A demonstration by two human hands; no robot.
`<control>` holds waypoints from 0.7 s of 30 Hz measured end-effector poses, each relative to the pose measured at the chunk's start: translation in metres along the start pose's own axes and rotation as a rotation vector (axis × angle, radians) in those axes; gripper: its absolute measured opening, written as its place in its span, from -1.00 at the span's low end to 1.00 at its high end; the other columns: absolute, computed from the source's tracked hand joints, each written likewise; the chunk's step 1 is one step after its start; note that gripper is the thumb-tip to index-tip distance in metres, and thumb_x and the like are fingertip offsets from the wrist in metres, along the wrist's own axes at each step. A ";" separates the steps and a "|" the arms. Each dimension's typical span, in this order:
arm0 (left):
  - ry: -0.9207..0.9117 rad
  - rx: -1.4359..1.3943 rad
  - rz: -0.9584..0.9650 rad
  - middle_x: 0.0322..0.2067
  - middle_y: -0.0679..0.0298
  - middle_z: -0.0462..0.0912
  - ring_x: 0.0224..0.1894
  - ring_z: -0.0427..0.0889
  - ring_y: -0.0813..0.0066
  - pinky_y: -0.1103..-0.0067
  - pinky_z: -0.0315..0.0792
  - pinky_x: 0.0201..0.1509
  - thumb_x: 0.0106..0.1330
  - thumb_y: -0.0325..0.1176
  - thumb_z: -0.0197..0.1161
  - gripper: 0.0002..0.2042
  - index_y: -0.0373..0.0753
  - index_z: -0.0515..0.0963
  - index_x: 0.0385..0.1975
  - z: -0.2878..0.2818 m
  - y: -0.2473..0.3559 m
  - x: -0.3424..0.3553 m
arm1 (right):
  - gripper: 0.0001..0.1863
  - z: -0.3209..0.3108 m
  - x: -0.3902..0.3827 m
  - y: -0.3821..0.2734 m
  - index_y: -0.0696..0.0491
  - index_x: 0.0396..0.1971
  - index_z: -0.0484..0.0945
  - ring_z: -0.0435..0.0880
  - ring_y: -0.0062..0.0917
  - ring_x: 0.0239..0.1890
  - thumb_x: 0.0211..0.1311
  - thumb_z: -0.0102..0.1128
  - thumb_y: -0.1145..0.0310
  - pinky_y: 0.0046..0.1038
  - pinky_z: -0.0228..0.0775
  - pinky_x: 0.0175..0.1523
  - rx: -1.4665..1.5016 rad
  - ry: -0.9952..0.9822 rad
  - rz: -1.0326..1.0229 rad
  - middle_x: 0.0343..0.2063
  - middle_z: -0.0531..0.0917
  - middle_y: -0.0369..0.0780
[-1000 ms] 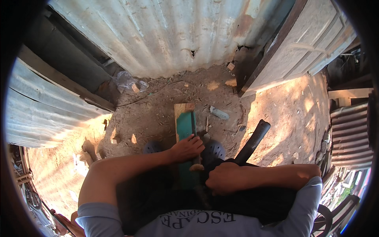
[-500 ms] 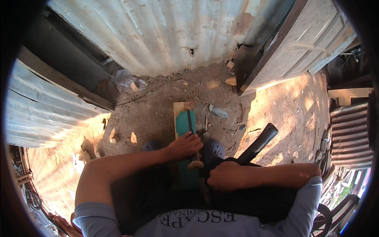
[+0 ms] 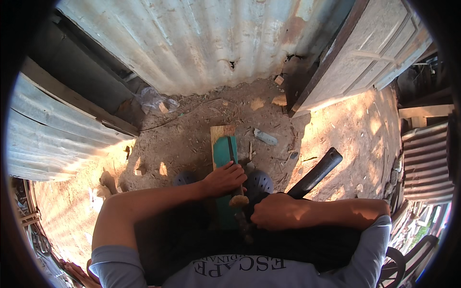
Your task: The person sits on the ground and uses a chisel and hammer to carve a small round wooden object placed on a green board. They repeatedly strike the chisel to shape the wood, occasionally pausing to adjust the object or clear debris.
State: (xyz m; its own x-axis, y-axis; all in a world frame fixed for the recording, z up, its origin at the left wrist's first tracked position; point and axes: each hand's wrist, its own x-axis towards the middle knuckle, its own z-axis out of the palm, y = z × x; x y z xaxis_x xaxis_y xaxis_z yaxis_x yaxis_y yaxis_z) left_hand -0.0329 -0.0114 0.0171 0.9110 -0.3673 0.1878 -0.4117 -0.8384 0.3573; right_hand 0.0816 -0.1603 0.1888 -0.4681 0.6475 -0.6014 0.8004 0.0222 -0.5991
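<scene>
Gripping a dark, wooden-handled chisel [image 3: 231, 149] along a green-painted wooden board [image 3: 220, 152], the left hand [image 3: 224, 180] seemingly steadies it, while the right hand [image 3: 271, 212] clutches a black-handled tool [image 3: 315, 174].

The dirt floor [image 3: 192, 126] bears scattered wood chips [image 3: 250, 150], a grey strip [image 3: 265, 137] right of centre, a clear bag [image 3: 149, 97] at far left with a wood block [image 3: 163, 107] at its edge, and a second block [image 3: 279, 80] near the metal wall [image 3: 206, 48].
</scene>
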 end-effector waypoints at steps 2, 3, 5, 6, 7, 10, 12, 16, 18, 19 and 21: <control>0.014 -0.008 -0.001 -0.25 0.18 0.45 0.00 0.44 0.26 0.32 0.29 0.17 0.27 -0.02 0.10 -0.65 -0.24 0.40 -0.30 -0.002 0.000 0.001 | -0.74 0.000 0.000 0.000 0.14 -0.62 0.59 0.67 -0.19 -0.46 0.13 0.13 0.28 -0.24 0.52 -0.39 -0.029 -0.002 -0.005 -0.62 0.62 -0.07; 0.020 -0.011 -0.001 -0.26 0.18 0.45 0.00 0.44 0.26 0.32 0.29 0.16 0.27 -0.03 0.10 -0.65 -0.24 0.40 -0.30 -0.003 -0.001 0.002 | -0.73 0.000 0.000 0.000 0.14 -0.63 0.59 0.67 -0.19 -0.47 0.12 0.13 0.28 -0.25 0.52 -0.41 -0.042 -0.004 -0.006 -0.64 0.62 -0.07; 0.023 -0.020 -0.001 -0.26 0.18 0.45 -0.02 0.45 0.26 0.33 0.29 0.15 0.26 -0.03 0.11 -0.66 -0.24 0.40 -0.31 -0.004 -0.002 0.003 | -0.73 0.001 -0.001 0.001 0.14 -0.64 0.58 0.67 -0.19 -0.49 0.12 0.13 0.28 -0.25 0.51 -0.44 -0.040 0.022 -0.020 -0.65 0.61 -0.07; 0.020 -0.026 0.000 -0.27 0.18 0.45 -0.02 0.45 0.26 0.33 0.29 0.14 0.26 -0.03 0.11 -0.66 -0.24 0.40 -0.32 -0.004 -0.002 0.004 | -0.73 0.002 -0.001 0.002 0.14 -0.65 0.58 0.66 -0.19 -0.50 0.12 0.13 0.29 -0.26 0.51 -0.45 -0.039 0.035 -0.027 -0.66 0.61 -0.07; 0.018 -0.032 0.001 -0.27 0.18 0.45 -0.03 0.45 0.26 0.33 0.29 0.13 0.26 -0.03 0.11 -0.66 -0.24 0.40 -0.32 -0.005 -0.003 0.004 | -0.73 0.002 -0.001 0.002 0.14 -0.65 0.58 0.67 -0.19 -0.50 0.12 0.13 0.29 -0.26 0.51 -0.45 -0.034 0.033 -0.029 -0.66 0.61 -0.07; 0.047 -0.036 0.021 -0.28 0.18 0.44 -0.03 0.45 0.26 0.34 0.30 0.12 0.26 -0.04 0.12 -0.67 -0.24 0.39 -0.33 -0.004 -0.003 0.004 | -0.73 0.001 -0.001 0.003 0.14 -0.65 0.58 0.67 -0.20 -0.50 0.12 0.12 0.29 -0.27 0.51 -0.44 -0.026 0.025 -0.033 -0.65 0.61 -0.07; 0.038 -0.018 0.023 -0.29 0.18 0.44 -0.03 0.45 0.26 0.34 0.30 0.12 0.26 -0.05 0.11 -0.67 -0.24 0.39 -0.33 -0.004 -0.003 0.003 | -0.74 0.000 -0.001 0.003 0.14 -0.64 0.58 0.67 -0.21 -0.50 0.13 0.12 0.29 -0.27 0.51 -0.44 -0.026 0.014 -0.033 -0.65 0.62 -0.07; 0.028 0.001 0.025 -0.29 0.19 0.43 -0.04 0.45 0.27 0.35 0.30 0.11 0.27 -0.06 0.11 -0.69 -0.23 0.39 -0.33 -0.007 -0.003 0.003 | -0.74 0.002 -0.001 0.003 0.14 -0.63 0.58 0.67 -0.21 -0.50 0.13 0.11 0.30 -0.28 0.51 -0.43 -0.028 0.022 -0.026 -0.64 0.62 -0.07; 0.039 -0.002 0.024 -0.29 0.19 0.43 -0.04 0.45 0.27 0.35 0.30 0.11 0.27 -0.07 0.11 -0.69 -0.23 0.39 -0.34 -0.007 -0.003 0.004 | -0.75 0.002 -0.002 0.003 0.13 -0.63 0.58 0.67 -0.21 -0.49 0.13 0.11 0.30 -0.28 0.51 -0.43 -0.035 0.017 -0.026 -0.63 0.62 -0.08; 0.044 -0.004 0.024 -0.29 0.19 0.43 -0.04 0.45 0.27 0.35 0.30 0.11 0.27 -0.07 0.12 -0.69 -0.23 0.39 -0.34 -0.008 -0.003 0.005 | -0.75 0.002 -0.002 0.003 0.13 -0.63 0.58 0.67 -0.21 -0.49 0.13 0.11 0.30 -0.28 0.51 -0.43 -0.032 0.020 -0.028 -0.63 0.62 -0.07; 0.046 -0.013 0.025 -0.29 0.19 0.43 -0.05 0.45 0.27 0.36 0.30 0.11 0.26 -0.07 0.12 -0.69 -0.23 0.39 -0.35 -0.009 -0.004 0.005 | -0.75 0.002 -0.001 0.004 0.13 -0.63 0.58 0.67 -0.21 -0.49 0.13 0.11 0.30 -0.27 0.51 -0.43 -0.028 0.024 -0.035 -0.63 0.62 -0.07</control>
State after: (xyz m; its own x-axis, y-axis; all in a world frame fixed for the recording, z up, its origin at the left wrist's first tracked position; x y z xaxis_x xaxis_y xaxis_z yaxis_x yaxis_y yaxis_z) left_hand -0.0270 -0.0067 0.0249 0.8983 -0.3688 0.2386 -0.4349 -0.8236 0.3642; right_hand 0.0849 -0.1627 0.1861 -0.4866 0.6643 -0.5673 0.7941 0.0657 -0.6042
